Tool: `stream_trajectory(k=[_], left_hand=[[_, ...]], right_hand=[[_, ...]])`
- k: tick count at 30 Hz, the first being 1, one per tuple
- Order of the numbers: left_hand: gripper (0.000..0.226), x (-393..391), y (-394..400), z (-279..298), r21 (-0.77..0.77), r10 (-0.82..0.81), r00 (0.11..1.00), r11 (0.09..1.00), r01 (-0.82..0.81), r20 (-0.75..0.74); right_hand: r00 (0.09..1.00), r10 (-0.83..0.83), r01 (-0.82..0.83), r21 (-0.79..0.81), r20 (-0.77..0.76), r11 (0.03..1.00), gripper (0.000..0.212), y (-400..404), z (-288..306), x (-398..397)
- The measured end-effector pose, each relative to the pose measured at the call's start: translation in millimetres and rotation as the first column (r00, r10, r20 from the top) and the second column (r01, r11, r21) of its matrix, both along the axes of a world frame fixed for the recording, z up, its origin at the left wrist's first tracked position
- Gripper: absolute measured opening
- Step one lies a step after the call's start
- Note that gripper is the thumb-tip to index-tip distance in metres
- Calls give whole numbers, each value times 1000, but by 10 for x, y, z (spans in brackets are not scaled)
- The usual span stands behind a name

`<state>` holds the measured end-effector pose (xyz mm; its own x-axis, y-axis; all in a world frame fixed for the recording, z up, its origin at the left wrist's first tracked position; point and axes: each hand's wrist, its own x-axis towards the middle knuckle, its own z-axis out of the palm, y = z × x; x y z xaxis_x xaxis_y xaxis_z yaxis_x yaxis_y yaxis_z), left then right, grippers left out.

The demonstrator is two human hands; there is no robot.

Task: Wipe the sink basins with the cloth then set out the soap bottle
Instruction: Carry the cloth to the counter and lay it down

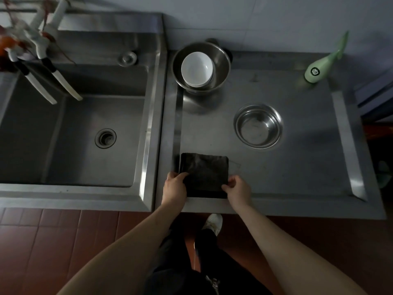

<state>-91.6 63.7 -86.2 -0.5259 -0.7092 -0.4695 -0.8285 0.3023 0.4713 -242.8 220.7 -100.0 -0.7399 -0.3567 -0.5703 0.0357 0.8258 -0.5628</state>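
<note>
Nearest to us, our left hand (174, 186) and right hand (237, 190) each pinch a near corner of the folded, dark square cloth (205, 174), thumbs on top and fingers curled at its edges. The cloth lies flat on the shallow stainless steel draining surface (297, 167), at its front left, just beside the ridge that divides it from the deep stainless steel sink basin (89, 133) on our left. That basin has a round drain (105, 138) in its floor. Beyond the cloth, to the right, we see a small empty steel bowl (258, 126) standing apart. Farther back sits a larger steel bowl (201, 66) with a white ceramic bowl (197, 69) nested inside it. At the far right corner, the pale green soap bottle (323, 64) stands well apart from our hands. At the far left, white taps (45, 42) reach over the deep basin.
</note>
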Motion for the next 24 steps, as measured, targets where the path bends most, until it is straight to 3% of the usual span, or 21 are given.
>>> stream_trajectory(k=[3,5,7,11,14,18,24], left_hand=[[45,10,-2,9,-142,-91,992,984,103,91],[44,-16,-22,39,-214,-168,979,958,189,111],[51,-72,-52,37,-245,-275,954,923,296,116],[79,-217,-152,-76,-239,-463,865,833,499,193],[90,-261,-277,-172,-131,-518,796,806,577,312],[93,-218,-383,-231,-51,-535,745,798,600,399],[88,-220,-346,-183,-61,-524,762,808,586,380]], right_hand=[[985,84,-81,24,-153,996,35,3,-4,34],[912,230,-226,53,-340,973,41,-1,-20,54],[814,386,-384,97,-433,918,52,-47,-22,38],[686,652,-621,208,-323,756,79,-195,-45,-27],[654,731,-665,313,-193,678,89,-228,-97,-99],[659,741,-656,384,-128,649,91,-179,-125,-169],[659,741,-665,364,-125,652,86,-187,-26,-207]])
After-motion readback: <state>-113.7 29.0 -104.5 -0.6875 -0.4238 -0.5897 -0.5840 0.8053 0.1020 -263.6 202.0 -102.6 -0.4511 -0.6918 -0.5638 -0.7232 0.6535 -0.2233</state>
